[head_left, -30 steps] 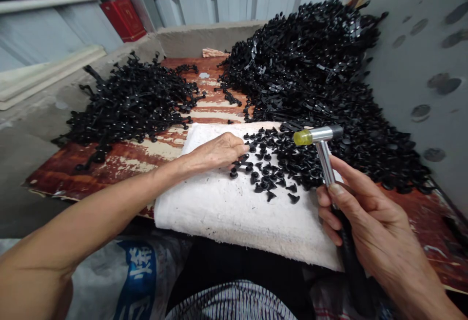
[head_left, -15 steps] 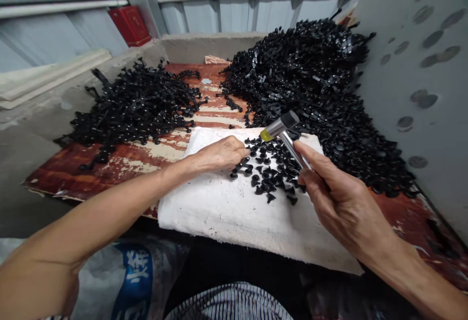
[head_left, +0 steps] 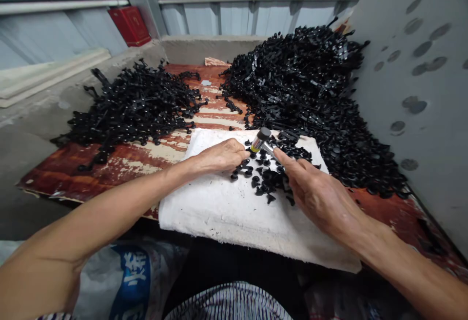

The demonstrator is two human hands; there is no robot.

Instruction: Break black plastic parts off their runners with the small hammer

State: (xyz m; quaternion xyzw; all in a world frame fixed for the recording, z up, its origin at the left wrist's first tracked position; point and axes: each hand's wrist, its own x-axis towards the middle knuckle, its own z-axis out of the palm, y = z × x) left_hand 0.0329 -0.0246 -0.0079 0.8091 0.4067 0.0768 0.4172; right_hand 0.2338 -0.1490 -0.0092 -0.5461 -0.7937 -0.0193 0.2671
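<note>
My right hand point(head_left: 318, 195) is closed round the handle of a small metal hammer point(head_left: 261, 139) with a yellow tip. The hammer head is down on the small black plastic parts point(head_left: 268, 173) scattered on a white cloth pad point(head_left: 226, 208). My left hand point(head_left: 221, 155) rests on the pad just left of the hammer head, fingers curled and pinched on one of the black parts at its fingertips. The two hands are a few centimetres apart.
A big heap of black plastic strips point(head_left: 310, 81) fills the back right against a grey panel point(head_left: 420, 90). A smaller heap point(head_left: 135, 103) lies at the left on a worn red board point(head_left: 124, 159). A red box point(head_left: 129, 25) stands on the back ledge. A printed sack point(head_left: 127, 276) lies by my lap.
The hammer has swung down and leftward from a raised position to the parts beside my left fingertips. My left hand has stayed in place.
</note>
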